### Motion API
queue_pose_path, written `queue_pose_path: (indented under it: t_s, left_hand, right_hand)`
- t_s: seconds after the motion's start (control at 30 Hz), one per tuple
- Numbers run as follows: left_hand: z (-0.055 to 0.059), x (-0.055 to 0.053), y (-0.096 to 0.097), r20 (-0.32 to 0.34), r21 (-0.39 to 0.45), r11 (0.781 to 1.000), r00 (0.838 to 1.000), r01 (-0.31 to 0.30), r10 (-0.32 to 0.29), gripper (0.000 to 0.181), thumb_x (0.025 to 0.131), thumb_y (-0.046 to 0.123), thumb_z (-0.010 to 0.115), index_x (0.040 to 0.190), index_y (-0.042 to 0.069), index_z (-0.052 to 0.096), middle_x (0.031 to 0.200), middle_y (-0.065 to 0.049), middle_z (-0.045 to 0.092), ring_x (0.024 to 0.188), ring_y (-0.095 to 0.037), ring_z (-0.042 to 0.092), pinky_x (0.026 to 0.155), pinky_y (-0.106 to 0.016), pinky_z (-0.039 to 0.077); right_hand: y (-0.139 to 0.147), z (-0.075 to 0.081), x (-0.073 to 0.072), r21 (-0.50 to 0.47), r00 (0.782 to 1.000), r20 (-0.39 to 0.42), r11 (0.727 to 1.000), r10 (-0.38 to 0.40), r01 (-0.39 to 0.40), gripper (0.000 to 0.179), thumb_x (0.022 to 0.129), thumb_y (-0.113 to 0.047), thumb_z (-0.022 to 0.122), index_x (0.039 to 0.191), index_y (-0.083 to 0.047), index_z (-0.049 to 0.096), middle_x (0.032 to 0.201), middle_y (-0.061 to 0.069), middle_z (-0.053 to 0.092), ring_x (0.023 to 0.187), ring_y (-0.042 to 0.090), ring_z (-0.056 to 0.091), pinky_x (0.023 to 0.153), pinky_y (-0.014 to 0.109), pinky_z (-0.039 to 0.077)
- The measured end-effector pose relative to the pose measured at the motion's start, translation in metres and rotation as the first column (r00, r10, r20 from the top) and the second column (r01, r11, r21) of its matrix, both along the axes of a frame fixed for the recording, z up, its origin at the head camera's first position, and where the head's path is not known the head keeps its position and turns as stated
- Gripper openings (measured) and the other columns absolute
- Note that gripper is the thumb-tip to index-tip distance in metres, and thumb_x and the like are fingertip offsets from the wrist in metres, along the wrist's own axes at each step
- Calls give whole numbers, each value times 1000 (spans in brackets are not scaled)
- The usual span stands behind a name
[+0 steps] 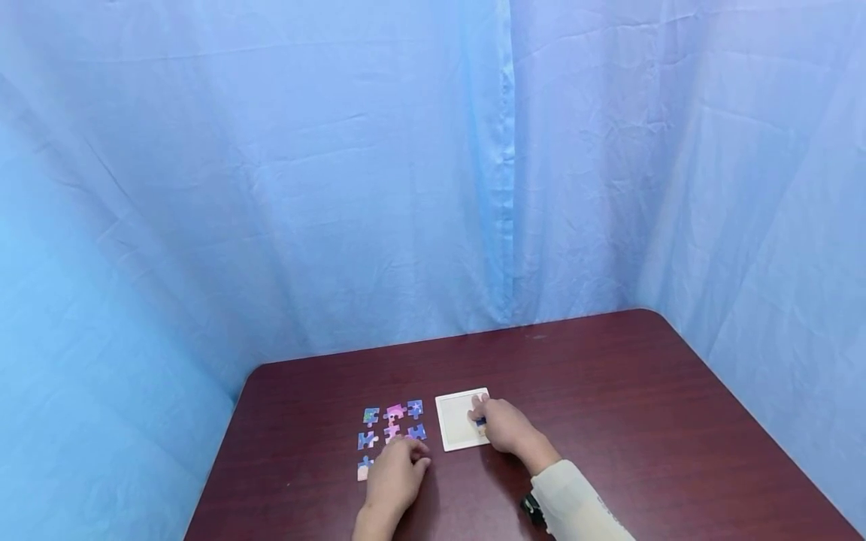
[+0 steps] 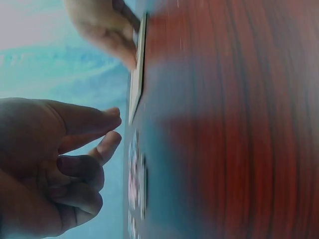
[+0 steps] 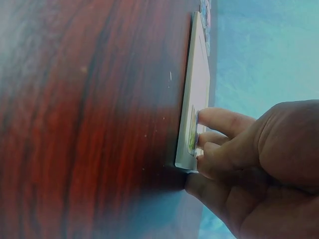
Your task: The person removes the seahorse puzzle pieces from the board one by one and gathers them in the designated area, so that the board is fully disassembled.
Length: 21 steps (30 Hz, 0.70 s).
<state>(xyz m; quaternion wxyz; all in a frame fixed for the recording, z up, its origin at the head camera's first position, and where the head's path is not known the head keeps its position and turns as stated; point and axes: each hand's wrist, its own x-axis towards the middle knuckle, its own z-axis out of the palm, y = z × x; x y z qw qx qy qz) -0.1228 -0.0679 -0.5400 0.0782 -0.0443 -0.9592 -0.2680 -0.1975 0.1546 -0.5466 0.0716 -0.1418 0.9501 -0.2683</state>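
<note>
A square white puzzle tray (image 1: 455,427) lies on the table. My right hand (image 1: 509,425) reaches over its right side, fingertips touching a jigsaw piece (image 3: 192,130) that lies flat along the tray's edge. In the right wrist view another finger rests low beside the tray's corner. The hand covers part of that piece in the head view. My left hand (image 1: 396,473) hovers over the nearer loose pieces, left of the tray. Its thumb and forefinger (image 2: 108,144) come close together with a gap and nothing between them; the other fingers are loosely bent.
Several loose jigsaw pieces, among them a pink one (image 1: 395,412) and a blue one (image 1: 367,440), lie in rough rows left of the tray. The dark red table (image 1: 609,391) has rounded far corners, and blue curtains (image 1: 379,188) hang around it.
</note>
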Motion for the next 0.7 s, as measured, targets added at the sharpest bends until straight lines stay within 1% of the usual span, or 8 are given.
queue_pose_path:
  t_s: [0.07,0.2,0.27,0.37,0.47,0.57,0.63,0.7]
  left_hand:
    - [-1,0,9,7,22,999,999,33,-33,8,84,16,85,88,20,78,85,7,66,73,-6,64,62,-28,48]
    - [-2,-4,28,10,28,998,998,63,-63,8,85,18,85,89,19,78,83,9,64,70,-3,61,61,-27,47]
    - [-2,-7,36,4,29,996,997,79,-79,9,84,18,85,90,18,78,82,9,63,69,-2,59,61,-27,46]
    - [-5,-11,46,-5,36,994,995,103,-102,12,84,18,85,95,15,79,82,7,63,68,-3,57,60,-27,46]
    - [-9,-15,57,-22,21,994,994,106,-105,17,83,17,84,98,15,79,81,6,62,67,-3,54,59,-27,44]
    - [-11,-21,67,-43,-3,994,993,110,-110,23,81,17,82,103,14,79,79,6,59,64,-3,51,57,-27,42]
    - [-12,-26,73,-42,-15,994,993,110,-111,26,81,17,81,107,13,79,78,7,57,63,-3,48,56,-25,40]
    - [-12,-30,76,-38,-26,993,992,117,-118,29,82,18,81,110,13,79,78,7,57,62,-5,48,56,-26,39]
  right_hand:
    - [0,0,0,-4,1000,-14,1000,2,-2,31,93,5,70,122,-3,78,147,19,64,143,36,57,111,49,51]
    - [1,0,0,-7,999,-32,1000,3,-3,32,93,7,67,121,-4,79,140,20,69,139,37,61,108,49,54]
    - [1,0,-1,-7,1000,-23,1000,2,-2,34,93,7,66,122,-4,78,142,21,67,141,37,58,109,49,53]
    - [1,-1,-1,-3,1000,-1,1000,-1,1,39,93,9,64,128,-3,75,148,19,63,147,35,53,116,49,48]
    - [2,-3,-2,1,1000,-6,1000,9,-9,46,91,12,62,134,-3,72,149,17,64,147,35,53,118,49,45]
    - [3,-4,-3,-15,1000,-29,1000,8,-8,50,89,15,59,135,-3,71,142,16,69,139,35,61,112,48,51]
    - [4,-3,-2,-35,999,-32,999,1,-2,53,88,16,58,136,-4,70,138,17,71,132,34,66,104,45,55]
    - [3,-3,-2,-43,999,-40,999,0,-2,55,89,15,59,139,-4,68,134,19,73,123,32,70,93,42,55]
